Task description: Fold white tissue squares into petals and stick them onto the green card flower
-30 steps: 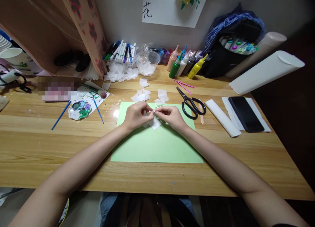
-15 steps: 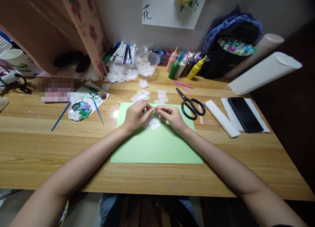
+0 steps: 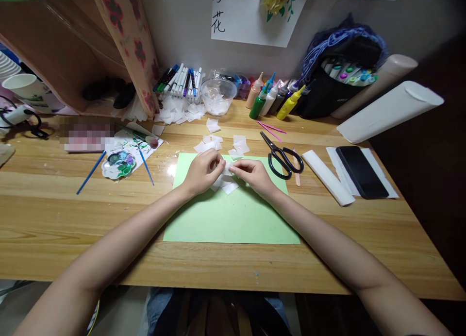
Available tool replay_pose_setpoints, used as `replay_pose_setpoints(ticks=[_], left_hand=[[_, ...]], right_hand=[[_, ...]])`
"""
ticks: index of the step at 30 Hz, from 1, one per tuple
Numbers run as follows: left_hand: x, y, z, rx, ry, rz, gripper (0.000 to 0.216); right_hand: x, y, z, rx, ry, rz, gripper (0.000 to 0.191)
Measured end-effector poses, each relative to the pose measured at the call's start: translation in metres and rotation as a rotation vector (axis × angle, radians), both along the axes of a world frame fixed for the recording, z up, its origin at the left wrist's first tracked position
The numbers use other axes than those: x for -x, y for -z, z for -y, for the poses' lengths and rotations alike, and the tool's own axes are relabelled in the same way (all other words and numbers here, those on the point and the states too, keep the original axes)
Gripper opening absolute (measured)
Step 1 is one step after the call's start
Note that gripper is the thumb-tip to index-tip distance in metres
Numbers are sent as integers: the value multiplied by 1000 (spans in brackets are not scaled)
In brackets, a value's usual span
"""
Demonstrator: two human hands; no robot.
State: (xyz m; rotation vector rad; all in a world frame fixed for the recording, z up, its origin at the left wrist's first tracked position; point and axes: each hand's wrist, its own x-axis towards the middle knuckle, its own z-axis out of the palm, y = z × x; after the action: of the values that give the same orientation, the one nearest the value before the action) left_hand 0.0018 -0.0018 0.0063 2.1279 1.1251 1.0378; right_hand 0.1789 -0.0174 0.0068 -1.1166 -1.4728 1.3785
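Observation:
My left hand (image 3: 201, 171) and my right hand (image 3: 253, 175) meet over the far part of a light green paper sheet (image 3: 233, 214) on the wooden desk (image 3: 54, 219). Both are closed in a pinch on one small white tissue piece (image 3: 227, 167) held between their fingertips. Under the hands a few more white tissue squares (image 3: 228, 185) lie on the green sheet. Other loose tissue squares (image 3: 240, 142) lie just beyond the sheet's far edge.
Black scissors (image 3: 282, 155) and pink sticks (image 3: 271, 127) lie right of the hands. A phone (image 3: 361, 165) rests on white paper at the right. Paint bottles (image 3: 271, 97), a clear bowl (image 3: 217, 95), markers (image 3: 180, 79), a paint palette (image 3: 118, 163) and blue brushes (image 3: 90, 172) stand farther back and left.
Both hands stay in place over the green sheet. The fingertips have worked the small tissue piece, drawing together, apart a little, and together again.

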Motion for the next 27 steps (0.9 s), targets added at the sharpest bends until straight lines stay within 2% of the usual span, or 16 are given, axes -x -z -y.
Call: replay_pose_setpoints(ticks=[5,8,11,14,19,21,24,27], left_hand=[[-1,1,-1,-18,-65,-38,19],[-1,2,1,-138,-120,-57,9],[-2,3,5,-285,-126,-113,12],[-3,3,7,-361,-124,-189,14],[-3,1,10,-506,-278,-86,19],[-3,1,11,-556,-266,-137,13],[-5,1,13,-524,-192,-302,9],[-7,2,14,-431,-212,-335,12]], right_hand=[[-1,-1,0,25,12,38,32],[-1,-1,0,32,55,49,32],[0,-2,1,36,83,54,33],[1,-2,2,28,87,53,33],[2,0,2,37,162,76,33],[2,0,2,43,166,81,33],[2,-1,2,34,134,83,35],[3,-2,3,47,119,78,34]])
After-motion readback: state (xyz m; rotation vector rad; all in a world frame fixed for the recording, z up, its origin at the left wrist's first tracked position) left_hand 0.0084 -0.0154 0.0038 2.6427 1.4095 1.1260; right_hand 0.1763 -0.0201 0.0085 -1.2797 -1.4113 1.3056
